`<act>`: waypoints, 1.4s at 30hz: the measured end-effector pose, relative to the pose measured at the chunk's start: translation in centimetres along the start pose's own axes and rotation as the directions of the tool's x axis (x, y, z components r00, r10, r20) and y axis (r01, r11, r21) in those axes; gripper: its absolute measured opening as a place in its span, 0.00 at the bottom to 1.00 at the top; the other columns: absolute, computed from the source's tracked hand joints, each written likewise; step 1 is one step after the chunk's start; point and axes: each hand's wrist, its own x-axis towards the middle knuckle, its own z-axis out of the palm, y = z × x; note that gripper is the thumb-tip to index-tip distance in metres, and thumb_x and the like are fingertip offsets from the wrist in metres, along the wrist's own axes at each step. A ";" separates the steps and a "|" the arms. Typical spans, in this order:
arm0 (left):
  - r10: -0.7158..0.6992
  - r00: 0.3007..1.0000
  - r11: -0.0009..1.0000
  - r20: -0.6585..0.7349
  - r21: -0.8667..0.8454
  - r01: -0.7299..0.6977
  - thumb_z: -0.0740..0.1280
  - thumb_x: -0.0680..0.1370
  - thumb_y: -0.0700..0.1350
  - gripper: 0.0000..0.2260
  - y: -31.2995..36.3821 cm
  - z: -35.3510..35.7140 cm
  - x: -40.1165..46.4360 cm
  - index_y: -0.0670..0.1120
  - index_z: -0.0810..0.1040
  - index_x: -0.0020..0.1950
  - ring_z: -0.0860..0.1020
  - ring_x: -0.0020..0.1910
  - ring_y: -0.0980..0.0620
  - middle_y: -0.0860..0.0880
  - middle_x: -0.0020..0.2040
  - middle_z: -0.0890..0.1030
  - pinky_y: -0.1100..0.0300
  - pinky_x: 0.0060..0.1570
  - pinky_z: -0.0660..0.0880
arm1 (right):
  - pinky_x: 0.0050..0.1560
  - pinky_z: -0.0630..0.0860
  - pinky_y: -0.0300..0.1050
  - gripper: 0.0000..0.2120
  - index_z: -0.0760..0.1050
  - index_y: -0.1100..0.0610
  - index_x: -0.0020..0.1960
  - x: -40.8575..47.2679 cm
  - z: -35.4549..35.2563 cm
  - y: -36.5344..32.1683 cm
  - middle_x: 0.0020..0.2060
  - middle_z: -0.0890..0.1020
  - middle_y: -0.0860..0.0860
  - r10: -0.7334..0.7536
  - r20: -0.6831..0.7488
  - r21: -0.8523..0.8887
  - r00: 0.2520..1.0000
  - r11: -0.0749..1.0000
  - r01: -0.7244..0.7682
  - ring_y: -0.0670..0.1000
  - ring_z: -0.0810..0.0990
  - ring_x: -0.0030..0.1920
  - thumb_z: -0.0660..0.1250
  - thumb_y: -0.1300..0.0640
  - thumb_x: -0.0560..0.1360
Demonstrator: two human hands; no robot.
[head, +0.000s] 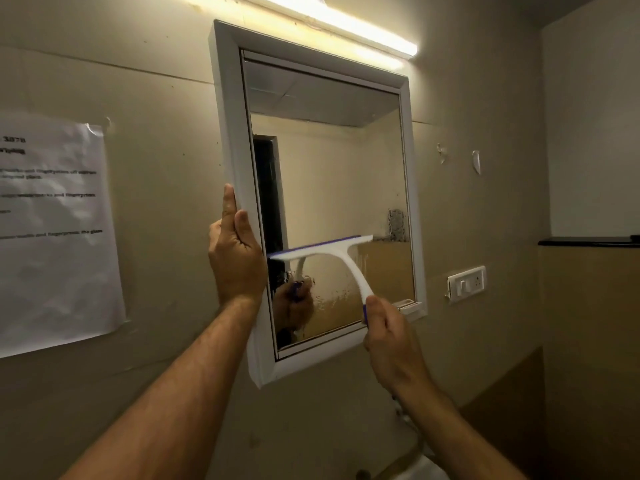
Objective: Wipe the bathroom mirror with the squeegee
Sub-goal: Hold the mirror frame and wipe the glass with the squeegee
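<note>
A white-framed mirror (228, 109) hangs on the beige wall, its glass (332, 174) clean above and wet and streaky low down. A white squeegee (332, 251) with a purple blade lies across the lower half of the glass, blade edge up and nearly level. My right hand (388, 337) is closed around its handle near the mirror's lower right corner. My left hand (235, 258) clasps the frame's left edge, fingers wrapped around it and thumb on the front.
A lit tube light (346, 22) runs above the mirror. A printed paper sheet (55, 230) is taped to the wall at left. A switch and socket plate (467, 283) sits right of the mirror, and a dark ledge (588, 241) beyond it.
</note>
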 end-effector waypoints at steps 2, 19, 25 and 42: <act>-0.007 1.000 1.000 0.007 -0.009 0.007 0.52 0.83 0.49 0.20 0.0 -0.1 -0.1 0.54 0.58 0.76 0.66 0.32 0.61 0.46 0.46 0.70 0.72 0.31 0.62 | 0.34 0.71 0.47 0.18 0.72 0.50 0.45 1.1 0.1 -1.2 0.32 0.72 0.49 -0.034 -0.013 -0.013 0.999 0.999 0.034 0.48 0.72 0.34 0.50 0.43 0.82; 0.009 1.000 0.999 0.009 -0.031 -0.008 0.52 0.83 0.50 0.20 -0.7 0.0 -0.6 0.53 0.59 0.76 0.68 0.33 0.61 0.42 0.52 0.75 0.71 0.32 0.66 | 0.24 0.63 0.40 0.20 0.73 0.57 0.49 -0.3 0.3 -0.8 0.30 0.70 0.52 0.151 0.119 0.226 0.981 0.958 -0.175 0.45 0.65 0.25 0.52 0.42 0.82; 0.011 1.000 1.000 0.010 -0.027 -0.011 0.53 0.83 0.48 0.20 -0.7 -0.1 -0.9 0.51 0.59 0.76 0.68 0.33 0.61 0.41 0.52 0.76 0.75 0.32 0.64 | 0.25 0.64 0.40 0.19 0.73 0.55 0.49 -0.3 0.8 -0.7 0.30 0.70 0.51 0.152 0.119 0.192 0.981 0.966 -0.173 0.45 0.66 0.25 0.51 0.41 0.82; 0.000 1.000 1.000 0.005 -0.015 0.000 0.53 0.83 0.48 0.20 -1.0 -0.3 -1.7 0.48 0.62 0.75 0.68 0.34 0.63 0.40 0.52 0.77 0.82 0.33 0.65 | 0.29 0.66 0.42 0.18 0.73 0.50 0.50 0.0 0.9 -0.1 0.32 0.71 0.51 0.131 0.090 0.146 0.987 0.979 -0.143 0.47 0.68 0.30 0.51 0.40 0.82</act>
